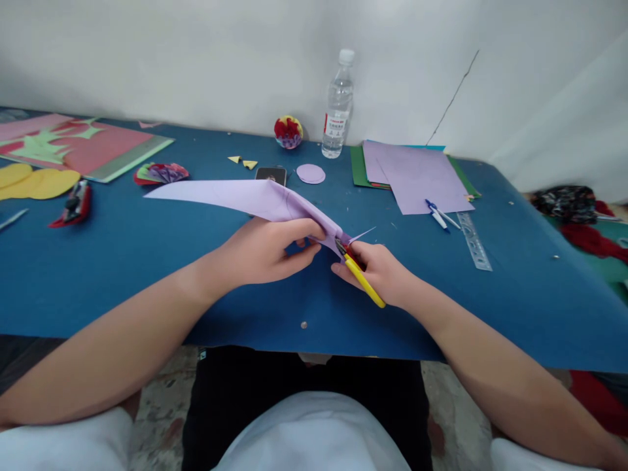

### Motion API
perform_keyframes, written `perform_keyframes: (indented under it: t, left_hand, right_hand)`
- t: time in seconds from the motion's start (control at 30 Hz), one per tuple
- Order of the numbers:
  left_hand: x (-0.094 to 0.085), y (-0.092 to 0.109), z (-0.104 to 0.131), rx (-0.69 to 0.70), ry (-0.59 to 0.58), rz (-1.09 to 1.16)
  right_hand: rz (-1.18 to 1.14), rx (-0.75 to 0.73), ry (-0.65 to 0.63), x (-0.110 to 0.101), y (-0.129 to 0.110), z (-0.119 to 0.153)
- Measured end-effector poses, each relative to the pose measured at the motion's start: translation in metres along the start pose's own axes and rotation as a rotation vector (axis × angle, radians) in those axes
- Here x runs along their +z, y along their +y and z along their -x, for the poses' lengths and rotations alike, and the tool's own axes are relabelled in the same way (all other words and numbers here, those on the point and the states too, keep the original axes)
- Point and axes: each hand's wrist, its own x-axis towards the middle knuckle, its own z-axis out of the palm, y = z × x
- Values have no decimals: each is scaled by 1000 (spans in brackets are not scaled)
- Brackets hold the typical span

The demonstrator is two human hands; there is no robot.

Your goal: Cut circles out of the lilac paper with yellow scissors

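A sheet of purple paper (235, 197) is raised over the blue table, its long tip stretching off to the left. My left hand (275, 252) pinches it near its right end. Yellow and red scissors (364, 281) are gripped in my right hand (385, 271), their blades at the paper's right edge. A thin sliver of purple paper sticks out beside the blades. Behind the raised sheet, a phone (271, 175) is partly covered from view. Close by lie purple paper circles (311, 173), stacked.
Along the wall stand a water bottle (337, 108) and a colourful paper ball (288, 132). Purple and green sheets (426, 180), pens (437, 214) and a clear ruler (473, 242) lie right. A red stapler (77, 203), yellow cutouts (49, 183) and a folded paper flower (161, 173) lie left.
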Motion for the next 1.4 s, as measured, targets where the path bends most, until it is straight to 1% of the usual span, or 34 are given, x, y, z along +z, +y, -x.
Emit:
perform_keyframes:
  t: [0.33, 0.7, 1.4]
  left_hand:
    - [1, 1, 0, -2, -6, -6]
    - [1, -2, 0, 35, 3, -6]
    - [0, -1, 0, 13, -28, -20]
  right_hand:
    - [10, -6, -1, -1, -1, 0]
    - [22, -1, 6, 0, -1, 0]
    - [54, -3, -8, -1, -1, 1]
